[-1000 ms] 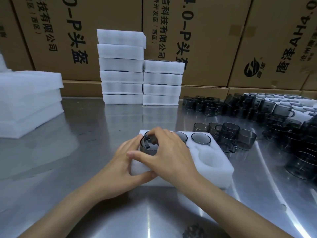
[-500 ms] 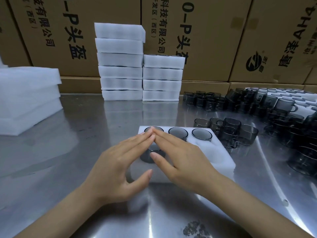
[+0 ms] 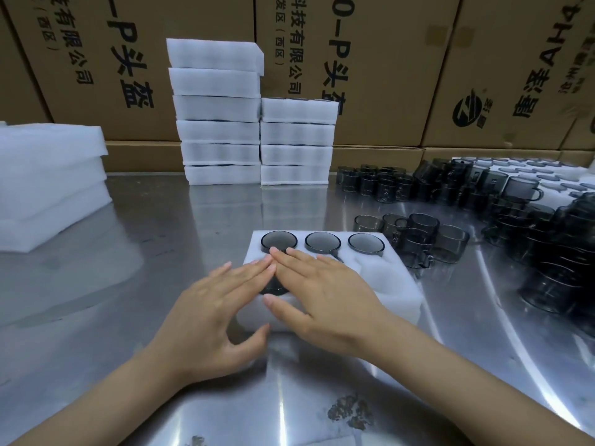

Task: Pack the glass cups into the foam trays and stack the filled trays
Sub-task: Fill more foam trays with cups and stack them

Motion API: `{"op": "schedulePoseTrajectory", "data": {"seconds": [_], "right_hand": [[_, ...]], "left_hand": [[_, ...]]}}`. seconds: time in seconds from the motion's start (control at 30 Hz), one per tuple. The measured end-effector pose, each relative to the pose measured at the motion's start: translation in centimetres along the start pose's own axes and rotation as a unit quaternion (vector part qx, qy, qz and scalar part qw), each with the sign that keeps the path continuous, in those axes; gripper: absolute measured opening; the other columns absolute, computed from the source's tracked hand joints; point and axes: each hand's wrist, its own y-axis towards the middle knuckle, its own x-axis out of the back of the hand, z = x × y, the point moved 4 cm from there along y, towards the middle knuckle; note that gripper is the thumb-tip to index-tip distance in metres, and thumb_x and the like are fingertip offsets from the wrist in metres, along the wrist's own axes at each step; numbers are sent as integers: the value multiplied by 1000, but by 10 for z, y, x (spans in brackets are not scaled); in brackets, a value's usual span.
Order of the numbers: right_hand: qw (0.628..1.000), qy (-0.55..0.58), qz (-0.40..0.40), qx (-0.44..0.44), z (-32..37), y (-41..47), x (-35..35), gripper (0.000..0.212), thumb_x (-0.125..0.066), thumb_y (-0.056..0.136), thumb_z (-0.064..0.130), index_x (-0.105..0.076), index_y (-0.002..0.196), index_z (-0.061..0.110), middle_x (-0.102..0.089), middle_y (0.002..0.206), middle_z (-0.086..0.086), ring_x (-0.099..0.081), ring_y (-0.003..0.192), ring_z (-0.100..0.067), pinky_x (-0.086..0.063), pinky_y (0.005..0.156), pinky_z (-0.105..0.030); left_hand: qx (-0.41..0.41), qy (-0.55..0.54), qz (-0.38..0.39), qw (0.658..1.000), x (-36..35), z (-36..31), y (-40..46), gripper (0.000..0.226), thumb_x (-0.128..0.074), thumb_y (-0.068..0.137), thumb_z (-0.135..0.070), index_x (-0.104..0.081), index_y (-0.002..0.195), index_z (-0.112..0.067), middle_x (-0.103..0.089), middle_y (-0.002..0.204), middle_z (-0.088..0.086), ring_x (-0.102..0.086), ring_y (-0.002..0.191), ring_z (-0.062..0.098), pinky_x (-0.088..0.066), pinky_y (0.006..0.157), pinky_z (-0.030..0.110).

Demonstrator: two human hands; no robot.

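Left hand (image 3: 212, 304) and right hand (image 3: 325, 297), fingers flat and extended, press a smoked-glass cup (image 3: 273, 288) into the near-left pocket of the foam tray (image 3: 399, 291) on the table (image 3: 161, 239); three cups (image 3: 322, 242) fill its far row.

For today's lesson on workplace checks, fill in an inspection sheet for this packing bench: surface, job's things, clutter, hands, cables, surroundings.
Surface: steel table, shiny, with a stain near the front edge.
Job's things: foam tray has three cups seated in its far row; a fourth cup sits under both hands; loose glass cups crowd the right side; two stacks of trays stand behind.
Clutter: foam sheets piled at left.
Hands: left hand and right hand flat, pressing the fourth cup.
Cables: nothing seen.
Surroundings: cardboard boxes along the back.
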Motion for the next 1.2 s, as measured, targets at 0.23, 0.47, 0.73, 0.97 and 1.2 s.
{"op": "schedulePoseTrajectory", "data": {"seconds": [0.23, 0.47, 0.73, 0.97, 1.2], "right_hand": [[941, 273, -177, -95, -37, 2, 32, 30, -42, 100, 30, -63, 120, 25, -62, 122, 10, -49, 122, -11, -39, 98, -32], [865, 78, -224, -443, -151, -39, 46, 33, -45, 95, 21, -52, 127, 14, -53, 130, -7, -44, 120, -28, -41, 81, -38], [865, -7, -82, -495, -163, -34, 25, 38, -56, 86, 51, -64, 88, 14, -65, 96, -10, -56, 97, -30, -41, 68, -30], [881, -19, -311, -357, -136, -37, 56, 37, -56, 93, 37, -56, 63, 14, -55, 63, -1, -53, 81, -30, -31, 54, -31], [879, 235, -381, -164, -87, -28, 64, 7, -60, 89, 12, -63, 92, 18, -66, 81, 11, -63, 75, -12, -50, 71, -32]], "left_hand": [[-6, -5, -19, 1000, 0, 2, 0, 61, -47, 84, -42, -44, 140, -17, -44, 143, -8, -38, 133, 7, -23, 111, 31], [-28, 50, -77, 995, -8, -3, 9, 48, -41, 92, -53, -70, 95, -15, -68, 94, -5, -54, 103, 13, -33, 103, 38], [-17, 63, -92, 994, -13, -2, 19, 41, -46, 89, -48, -63, 79, -13, -55, 74, -6, -46, 80, 16, -34, 101, 47], [-12, 15, -75, 997, -12, -4, 22, 34, -52, 86, -45, -63, 80, -13, -53, 75, -9, -40, 81, 13, -43, 88, 45], [10, -6, -65, 998, -10, -4, 18, 31, -51, 86, -44, -64, 86, -16, -58, 85, -9, -46, 89, 12, -45, 91, 46]]}}
